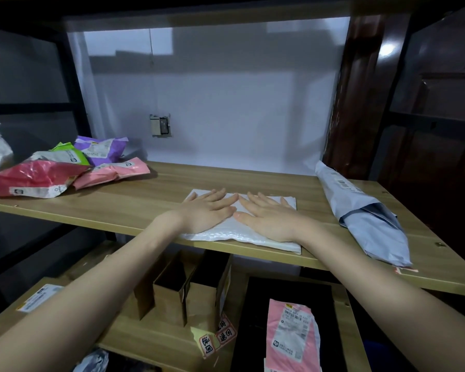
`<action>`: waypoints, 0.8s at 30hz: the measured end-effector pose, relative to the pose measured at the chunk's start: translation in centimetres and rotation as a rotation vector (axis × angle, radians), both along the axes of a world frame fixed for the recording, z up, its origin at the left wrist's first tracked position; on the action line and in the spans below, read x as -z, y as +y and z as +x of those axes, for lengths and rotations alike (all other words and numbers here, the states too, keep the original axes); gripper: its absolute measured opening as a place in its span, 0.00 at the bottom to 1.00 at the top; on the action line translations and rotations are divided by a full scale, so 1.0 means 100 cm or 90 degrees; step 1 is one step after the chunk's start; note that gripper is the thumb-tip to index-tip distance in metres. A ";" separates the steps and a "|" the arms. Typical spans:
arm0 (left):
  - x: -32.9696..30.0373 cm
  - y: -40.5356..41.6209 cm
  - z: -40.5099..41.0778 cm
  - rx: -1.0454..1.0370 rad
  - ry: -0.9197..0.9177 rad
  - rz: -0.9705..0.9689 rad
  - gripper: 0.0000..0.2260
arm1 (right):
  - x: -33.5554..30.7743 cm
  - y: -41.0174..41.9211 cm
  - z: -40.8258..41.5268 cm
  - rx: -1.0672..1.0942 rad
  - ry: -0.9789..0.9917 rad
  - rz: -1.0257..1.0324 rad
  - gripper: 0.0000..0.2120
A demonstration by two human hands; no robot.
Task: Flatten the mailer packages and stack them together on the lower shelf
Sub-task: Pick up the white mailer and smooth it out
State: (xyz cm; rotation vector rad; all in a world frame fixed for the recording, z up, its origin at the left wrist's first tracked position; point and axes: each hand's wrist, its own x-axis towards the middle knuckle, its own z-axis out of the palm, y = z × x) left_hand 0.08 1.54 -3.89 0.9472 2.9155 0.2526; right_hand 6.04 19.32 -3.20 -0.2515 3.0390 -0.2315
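Note:
A white mailer [227, 234] lies flat near the front edge of the upper wooden shelf [145, 194]. My left hand [208, 210] and my right hand [269, 214] both rest palm-down on it, fingers spread, fingertips almost meeting in the middle. At the shelf's left end sits a loose pile: a red mailer [30, 177], a pink mailer [110, 171], a purple mailer [102, 150] and a green-edged one [65, 154]. A long grey mailer [360, 210] lies along the right side. On the lower shelf [156, 342] a flat pink mailer [291, 336] lies on a black surface.
Open brown cardboard boxes [188, 288] stand on the lower shelf below my hands. A labelled package [38, 298] sits at its left end. Black metal uprights [73, 84] frame the rack on the left. A white wall with a socket [160, 125] is behind.

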 end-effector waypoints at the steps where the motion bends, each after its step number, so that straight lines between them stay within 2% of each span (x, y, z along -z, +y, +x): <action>1: 0.000 0.000 0.000 0.000 -0.003 0.002 0.22 | 0.000 0.000 0.000 0.000 -0.002 0.003 0.30; 14: -0.003 -0.001 0.003 0.000 -0.019 0.011 0.26 | -0.001 -0.001 0.001 0.008 -0.008 0.013 0.31; 18: -0.002 -0.001 0.003 0.000 -0.015 0.076 0.27 | -0.001 -0.002 0.002 0.009 0.004 0.002 0.31; 21: -0.003 -0.003 0.007 0.026 0.008 0.201 0.26 | -0.002 -0.003 0.005 0.010 0.033 -0.034 0.31; 24: -0.005 -0.006 0.018 0.043 0.145 0.295 0.27 | -0.004 -0.005 0.013 0.016 0.172 -0.054 0.25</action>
